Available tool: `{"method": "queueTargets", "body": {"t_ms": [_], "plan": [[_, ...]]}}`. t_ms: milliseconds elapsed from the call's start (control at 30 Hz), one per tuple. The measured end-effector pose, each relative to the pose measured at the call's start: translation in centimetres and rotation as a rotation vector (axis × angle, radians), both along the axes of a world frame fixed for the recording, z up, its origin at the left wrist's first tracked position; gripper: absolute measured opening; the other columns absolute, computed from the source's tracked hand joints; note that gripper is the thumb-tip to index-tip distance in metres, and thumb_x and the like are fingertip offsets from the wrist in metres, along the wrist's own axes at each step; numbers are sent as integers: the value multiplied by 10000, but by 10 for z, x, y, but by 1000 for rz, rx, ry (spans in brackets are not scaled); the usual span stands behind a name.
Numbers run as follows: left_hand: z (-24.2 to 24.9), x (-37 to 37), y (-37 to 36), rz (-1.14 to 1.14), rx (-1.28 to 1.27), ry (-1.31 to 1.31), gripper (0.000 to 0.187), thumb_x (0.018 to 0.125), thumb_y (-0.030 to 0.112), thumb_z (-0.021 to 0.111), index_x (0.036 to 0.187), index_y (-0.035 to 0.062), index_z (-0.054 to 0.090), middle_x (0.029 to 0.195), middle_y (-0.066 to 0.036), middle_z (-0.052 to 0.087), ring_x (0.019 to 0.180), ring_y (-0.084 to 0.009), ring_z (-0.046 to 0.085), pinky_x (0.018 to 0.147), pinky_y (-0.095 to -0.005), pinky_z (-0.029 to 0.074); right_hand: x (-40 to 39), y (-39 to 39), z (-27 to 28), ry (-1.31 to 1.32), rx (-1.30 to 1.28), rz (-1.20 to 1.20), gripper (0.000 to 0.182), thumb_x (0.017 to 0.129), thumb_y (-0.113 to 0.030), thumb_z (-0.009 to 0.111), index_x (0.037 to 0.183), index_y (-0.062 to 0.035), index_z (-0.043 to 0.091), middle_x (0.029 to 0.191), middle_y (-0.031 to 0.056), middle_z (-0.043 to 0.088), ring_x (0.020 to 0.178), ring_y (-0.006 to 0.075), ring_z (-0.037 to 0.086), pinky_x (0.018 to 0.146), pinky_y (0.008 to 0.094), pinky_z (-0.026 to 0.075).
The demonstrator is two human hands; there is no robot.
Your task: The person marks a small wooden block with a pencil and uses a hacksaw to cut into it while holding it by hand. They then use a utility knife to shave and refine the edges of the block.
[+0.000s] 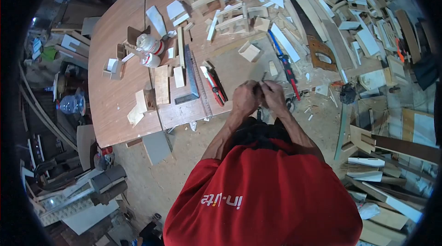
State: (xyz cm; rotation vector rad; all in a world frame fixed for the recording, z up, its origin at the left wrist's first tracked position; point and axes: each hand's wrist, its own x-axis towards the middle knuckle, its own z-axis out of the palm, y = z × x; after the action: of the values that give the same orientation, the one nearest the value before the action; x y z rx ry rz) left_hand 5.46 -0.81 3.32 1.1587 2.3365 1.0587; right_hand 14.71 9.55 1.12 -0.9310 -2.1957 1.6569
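My left hand [246, 97] and my right hand [274, 96] meet at the table's front edge, fingers curled and pressed together. A small dark tip shows between them; the rest of what they hold is hidden. Left of my hands lie a red and black tool [214, 85], a steel ruler [203, 88] and a try square [191, 87]. To the right lies a long blue, black and red tool [285, 67]. Just beyond my hands, a small wood piece [273, 67] and a small wooden block [249, 51] rest on the table.
The wooden table [119, 117] carries white plastic containers [149, 45], small wooden frames [232, 19] and offcuts. A handsaw [322, 55] lies at the right among long strips. Scrap wood [368, 172] piles up on the floor at the right, more at the left.
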Motion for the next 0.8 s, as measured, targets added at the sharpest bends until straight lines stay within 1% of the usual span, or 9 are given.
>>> {"method": "queueTargets", "body": {"t_ms": [100,133,167,233,300,400,467,567,800], "plan": [[-2,-5,-5,-46,4,-24,205,825,192,614,930,16,633,853,-234,643,804,-407,627,702,-475,498,4,2,5,104,-14,-240,249,955,-194,488,889,33,564,712,98,560,674,193,514,663,348,438],[1,-8,-8,-61,-18,-41,200,836,185,607,945,19,631,853,-233,647,796,-405,632,691,-470,501,5,6,10,68,-264,-296,239,950,-191,495,884,32,552,697,69,515,651,207,466,651,353,432],[-2,-15,-14,-54,-19,-36,200,836,185,607,945,19,631,853,-233,647,796,-405,632,691,-470,501,6,9,7,72,-266,-289,239,950,-191,495,884,32,552,697,69,515,651,207,466,651,353,432],[-5,-36,-32,350,79,-170,198,841,155,607,1001,39,620,844,-226,659,758,-394,645,663,-461,502,13,15,-12,187,150,-343,244,945,-203,504,864,24,546,677,39,480,619,204,447,645,359,432],[0,-60,-57,504,-42,-59,280,823,110,629,1082,13,590,879,-194,677,738,-346,664,682,-417,514,22,26,-32,235,177,-333,235,932,-207,521,872,19,541,630,19,429,593,183,429,634,359,421],[-24,-88,-91,638,32,200,374,787,16,556,1153,-13,484,802,-187,654,721,-338,648,664,-422,498,24,26,-21,-19,-114,-190,229,903,-184,532,926,38,581,696,88,526,691,179,506,663,353,429],[-30,-97,-102,701,43,187,434,741,-21,509,1162,-43,405,733,-182,619,676,-330,618,646,-436,480,20,19,-9,16,7,-190,273,890,-205,588,771,41,578,621,62,476,626,162,474,606,347,416],[-24,-95,-100,725,-3,117,441,739,-22,515,1161,-53,392,718,-173,603,659,-329,605,637,-444,469,19,16,-8,-108,25,-93,323,874,-213,626,691,40,545,557,37,444,568,146,458,559,346,404],[-16,-85,-111,709,-273,110,413,831,221,632,1113,-26,457,756,-229,642,734,-415,641,687,-490,480,19,14,4,-104,-6,-81,354,852,-226,645,657,40,516,541,36,443,535,145,443,538,346,393]]}}
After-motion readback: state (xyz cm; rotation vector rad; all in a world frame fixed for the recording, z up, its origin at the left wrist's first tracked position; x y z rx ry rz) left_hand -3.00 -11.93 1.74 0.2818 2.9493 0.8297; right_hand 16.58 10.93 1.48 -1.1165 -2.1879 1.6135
